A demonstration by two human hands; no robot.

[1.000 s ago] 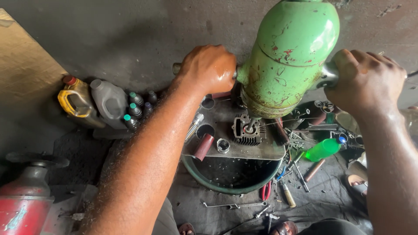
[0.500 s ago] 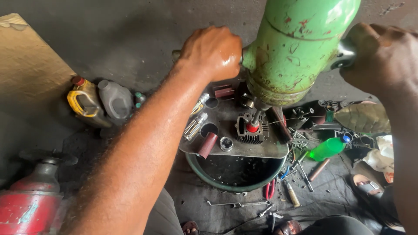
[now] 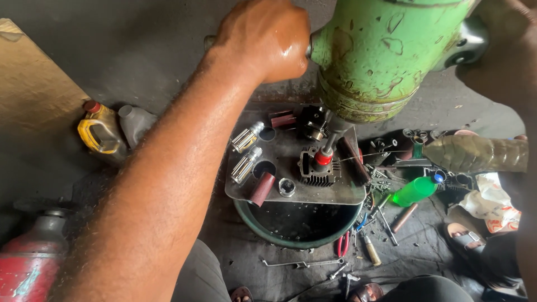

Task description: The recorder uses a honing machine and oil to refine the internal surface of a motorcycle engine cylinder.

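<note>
Close under the camera, the left hand (image 3: pixel 265 42) is a shut fist around a handle stub on the side of the big green cylinder (image 3: pixel 386 53), its grip fully wrapped on it. Opposite, the right hand (image 3: pixel 503 50) lies against the chrome fitting (image 3: pixel 467 39) on the cylinder's other side; whether its grip is closed there I cannot tell, since the edge of the view cuts it off. Judging by the two-handed hold, the cylinder is being carried or steadied in the air, and any further move would seem to need both sides kept level. Its long axis runs roughly up and down, the ribbed lower end pointing down at the floor. Farther below sits a metal plate (image 3: pixel 296 193) over a green basin (image 3: pixel 291 237), carrying a finned engine block (image 3: pixel 319 168). Beyond lie a green bottle (image 3: pixel 417 190) and a yellow oil can (image 3: pixel 100 131).
</note>
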